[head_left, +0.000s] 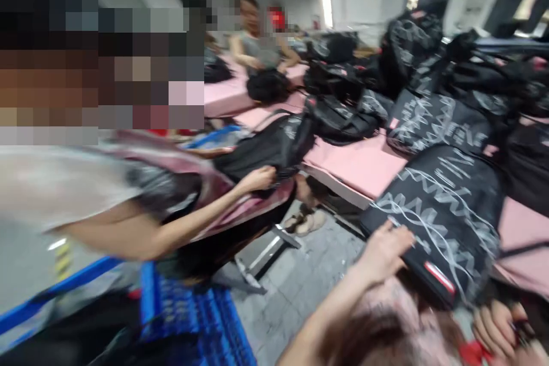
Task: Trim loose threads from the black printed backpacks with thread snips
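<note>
A black backpack with grey zigzag print, pale wavy lines and a red-and-white label lies tilted in front of me, partly on a pink tabletop. My left hand grips its near left edge, fingers curled over the printed face. Low at the right, my right hand is closed beside the bag's lower end. Something red and something dark show at its fingers, too blurred and cut off to name. Pink patterned clothing and blurred brown hair appear between my arms.
At left a co-worker's hand works on another black backpack. Farther back, a person handles a black bag. More printed backpacks pile up along the right. Blue plastic crates stand low at the left on grey floor.
</note>
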`<state>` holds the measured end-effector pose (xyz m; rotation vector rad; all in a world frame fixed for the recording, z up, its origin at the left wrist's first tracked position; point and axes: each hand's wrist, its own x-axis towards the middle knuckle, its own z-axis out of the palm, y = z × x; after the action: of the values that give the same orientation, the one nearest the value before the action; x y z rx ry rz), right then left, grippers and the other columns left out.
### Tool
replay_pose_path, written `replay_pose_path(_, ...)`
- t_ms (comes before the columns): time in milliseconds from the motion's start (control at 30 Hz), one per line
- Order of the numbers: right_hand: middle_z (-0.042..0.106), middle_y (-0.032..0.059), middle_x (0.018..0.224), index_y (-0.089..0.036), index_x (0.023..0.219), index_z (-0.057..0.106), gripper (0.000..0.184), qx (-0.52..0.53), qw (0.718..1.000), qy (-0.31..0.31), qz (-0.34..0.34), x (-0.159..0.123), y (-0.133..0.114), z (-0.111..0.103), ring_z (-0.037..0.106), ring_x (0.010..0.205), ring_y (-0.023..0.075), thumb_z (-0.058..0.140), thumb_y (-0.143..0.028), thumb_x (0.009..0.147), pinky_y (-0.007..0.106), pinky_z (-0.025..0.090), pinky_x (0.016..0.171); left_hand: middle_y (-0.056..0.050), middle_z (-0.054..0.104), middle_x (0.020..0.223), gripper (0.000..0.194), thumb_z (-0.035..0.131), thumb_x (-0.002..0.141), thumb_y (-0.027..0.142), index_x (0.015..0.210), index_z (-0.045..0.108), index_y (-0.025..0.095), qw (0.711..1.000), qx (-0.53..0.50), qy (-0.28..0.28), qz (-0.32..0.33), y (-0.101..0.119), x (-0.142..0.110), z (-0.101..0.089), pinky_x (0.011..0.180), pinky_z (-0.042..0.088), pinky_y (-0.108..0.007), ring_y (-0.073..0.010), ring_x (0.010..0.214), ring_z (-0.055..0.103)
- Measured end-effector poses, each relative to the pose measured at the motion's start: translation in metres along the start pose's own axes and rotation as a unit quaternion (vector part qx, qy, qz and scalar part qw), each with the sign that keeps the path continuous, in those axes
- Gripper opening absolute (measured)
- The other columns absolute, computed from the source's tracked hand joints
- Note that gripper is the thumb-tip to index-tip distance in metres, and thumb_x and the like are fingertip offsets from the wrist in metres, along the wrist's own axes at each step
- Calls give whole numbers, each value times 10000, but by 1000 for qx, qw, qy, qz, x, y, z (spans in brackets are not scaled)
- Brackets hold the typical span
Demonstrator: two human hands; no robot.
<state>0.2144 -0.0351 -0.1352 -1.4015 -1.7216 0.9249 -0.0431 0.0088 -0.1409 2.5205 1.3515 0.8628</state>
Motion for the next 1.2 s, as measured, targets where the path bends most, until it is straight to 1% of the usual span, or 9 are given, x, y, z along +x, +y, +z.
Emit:
replay_pose_path(67,288,-27,444,-243,579,392,537,131,987,53,82,-9,6,-5,347,358,137,49,-494,907,277,365,347,-99,575,1213,357,389,870,298,1183,502,170,999,-2,27,-24,-12,3,-7,1077,214,-451,-186,1202,454)
replay_pose_path(200,580,32,776,-203,858,565,336,218,953,116,177,-23,16,0,559,680,158,473,-525,823,258,471,572,-107,566,1213,350,451,855,270,1189,486,175,997,14,63,-36,-23,4,-8,1052,255,-494,-220,1202,452)
replay_pose_path(300,617,65,985,-197,966,594,356,180,962,106,177,-31,21,13,571,907,209,523,-504,802,301,474,770,-108,546,1223,349,482,838,226,1184,490,184,993,23,97,-55,-4,-6,-2,1038,284,-499,-241,1211,433)
replay_pose_path(467,620,88,1082,-196,1067,592,363,125,981,82,126,-24,23,30,570,974,237,494,-452,830,357,468,822,-101,592,1064,308,506,813,133,1114,535,189,969,-21,224,-106,40,-21,12,860,461,-367,-202,1012,550)
replay_pose_path(600,610,96,1119,-203,1093,585,329,91,990,83,75,-12,20,34,559,1025,247,499,-386,833,397,443,883,-61,618,885,251,607,768,264,1002,555,189,980,-97,154,-86,60,-18,20,733,485,-317,-182,840,573)
replay_pose_path(700,610,101,1093,-189,1111,547,330,34,992,101,66,-11,18,34,572,988,238,510,-353,827,383,459,847,-57,623,838,225,648,735,306,905,575,178,986,-61,107,-114,67,-12,24,725,465,-325,-188,802,557)
replay_pose_path(867,619,95,1013,-177,1083,520,283,-34,993,110,29,-16,16,30,586,923,224,481,-335,851,350,478,783,-25,621,750,54,589,783,213,827,613,193,989,-19,103,-108,73,-7,26,695,434,-296,-161,739,546)
replay_pose_path(1033,638,88,940,-194,1044,556,227,-70,994,69,-57,-19,16,29,606,864,215,420,-266,877,327,498,730,-31,607,736,138,490,838,179,765,607,187,986,-51,112,-114,78,-4,24,685,425,-290,-146,708,528)
replay_pose_path(1200,645,90,955,-206,1054,567,245,-133,986,75,-73,-18,15,32,607,889,225,407,-283,885,335,501,737,-28,588,716,160,467,849,191,728,572,181,982,-71,109,-133,79,1,22,660,422,-284,-147,697,522)
